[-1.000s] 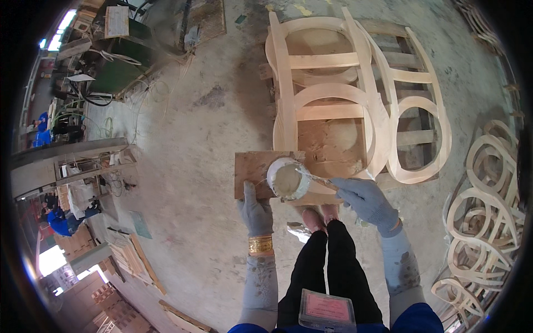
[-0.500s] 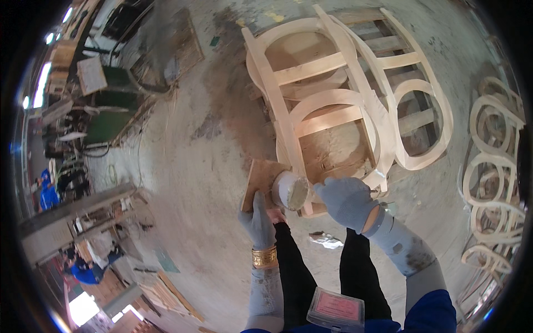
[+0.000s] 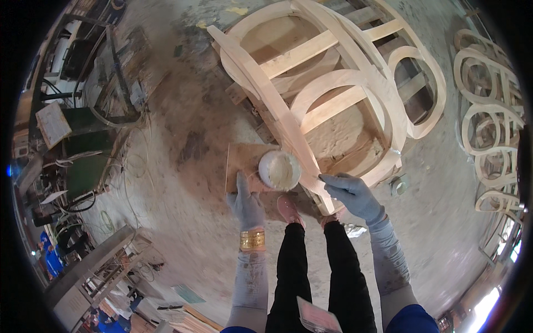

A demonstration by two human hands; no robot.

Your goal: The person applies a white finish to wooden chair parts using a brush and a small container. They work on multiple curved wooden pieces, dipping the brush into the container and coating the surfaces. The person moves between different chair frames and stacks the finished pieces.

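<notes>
My left hand [image 3: 245,205], in a grey glove, grips a thin brown board [image 3: 241,161] by its near edge, thumb on top. On the board's right part stands a round white tub [image 3: 279,170] filled with a pale, paste-like substance. My right hand [image 3: 355,195], gloved too, is closed in a pinch at the near end of a light wooden frame [image 3: 288,119]. A small dark tip shows at its fingers; what it belongs to is hidden. The frame has curved rails, crossbars and oval rings, and lies over other frames.
More looped wooden frames [image 3: 465,130] stand along the right side. On the floor lie a small ring-shaped roll [image 3: 398,180] and crumpled silvery scrap [image 3: 355,230]. Machinery with a green panel [image 3: 86,147] is at the left; people in blue [image 3: 53,260] are beyond a metal bench [image 3: 91,261].
The board and tub have become more level, showing the tub's contents from above. My right hand has moved down to the frame's near end. The view has shifted and turned.
</notes>
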